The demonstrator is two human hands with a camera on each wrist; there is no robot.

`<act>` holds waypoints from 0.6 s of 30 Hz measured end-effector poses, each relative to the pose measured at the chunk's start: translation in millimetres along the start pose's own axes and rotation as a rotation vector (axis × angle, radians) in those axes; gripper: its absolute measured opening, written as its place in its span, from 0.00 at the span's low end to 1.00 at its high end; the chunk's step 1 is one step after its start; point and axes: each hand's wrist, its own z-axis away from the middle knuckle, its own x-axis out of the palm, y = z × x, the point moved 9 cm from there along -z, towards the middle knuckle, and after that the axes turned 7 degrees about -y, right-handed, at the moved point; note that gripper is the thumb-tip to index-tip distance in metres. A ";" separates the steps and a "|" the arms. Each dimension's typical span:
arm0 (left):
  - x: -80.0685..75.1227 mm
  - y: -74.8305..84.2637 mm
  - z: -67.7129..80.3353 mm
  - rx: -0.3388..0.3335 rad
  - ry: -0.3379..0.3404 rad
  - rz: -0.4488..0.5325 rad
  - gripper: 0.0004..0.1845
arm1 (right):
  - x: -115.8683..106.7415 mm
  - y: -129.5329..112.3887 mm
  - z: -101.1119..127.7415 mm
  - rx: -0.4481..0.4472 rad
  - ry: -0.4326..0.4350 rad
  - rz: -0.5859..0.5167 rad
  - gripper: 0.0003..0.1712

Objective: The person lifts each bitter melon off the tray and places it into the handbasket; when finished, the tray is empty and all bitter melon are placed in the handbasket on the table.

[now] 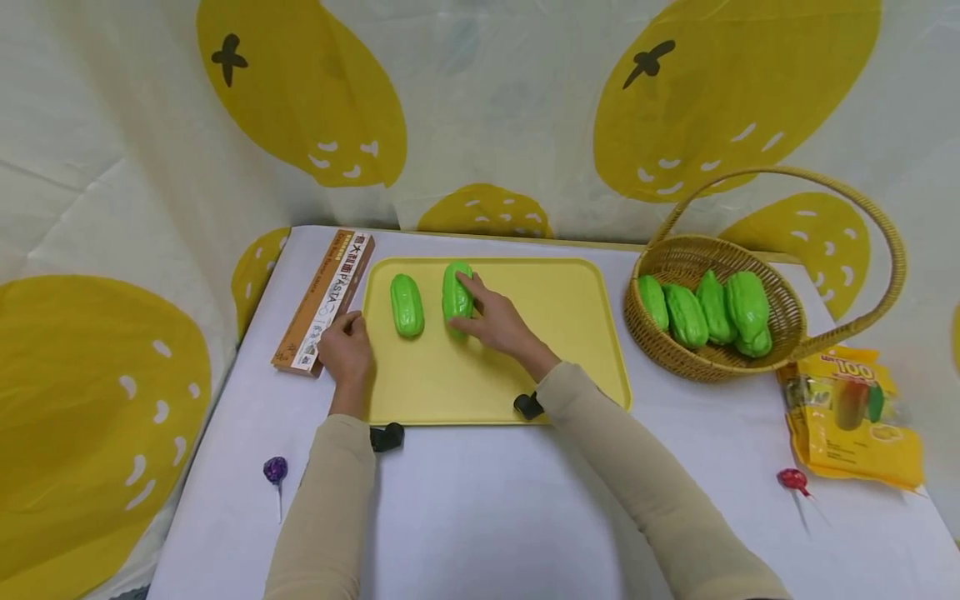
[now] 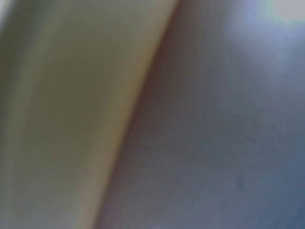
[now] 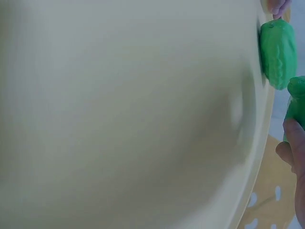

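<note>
From the head view, the right hand (image 1: 498, 321) rests on a green toy gourd (image 1: 456, 290) lying on the yellow tray (image 1: 570, 333), its fingers (image 1: 472, 283) curled over the gourd's right side and gripping it. A second green gourd (image 1: 407, 305) lies just beside it on the tray. The left hand (image 1: 347, 346) sits at the tray's left edge, fingers clenched loosely with nothing in them, next to a pasta box (image 1: 324, 300). A wicker basket (image 1: 825, 333) on the counter (image 1: 487, 500) holds four more gourds.

The left wrist view is blurred; only the tray's edge and the counter show.

In the right wrist view, the tray fills the frame, with the second gourd at the far edge and the held gourd partly visible behind a fingertip (image 3: 295, 143).
</note>
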 end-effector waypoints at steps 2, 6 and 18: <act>0.1 -0.3 -0.6 0.004 0.001 -0.001 0.14 | -0.2 -2.1 2.9 -0.009 0.000 -0.022 0.49; 0.7 -0.9 -0.7 0.002 0.002 -0.002 0.14 | -2.0 -6.5 11.9 -0.030 -0.005 -0.061 0.49; 2.4 -2.1 0.7 -0.024 -0.019 0.005 0.15 | -16.6 -12.1 35.3 -0.063 0.003 -0.135 0.50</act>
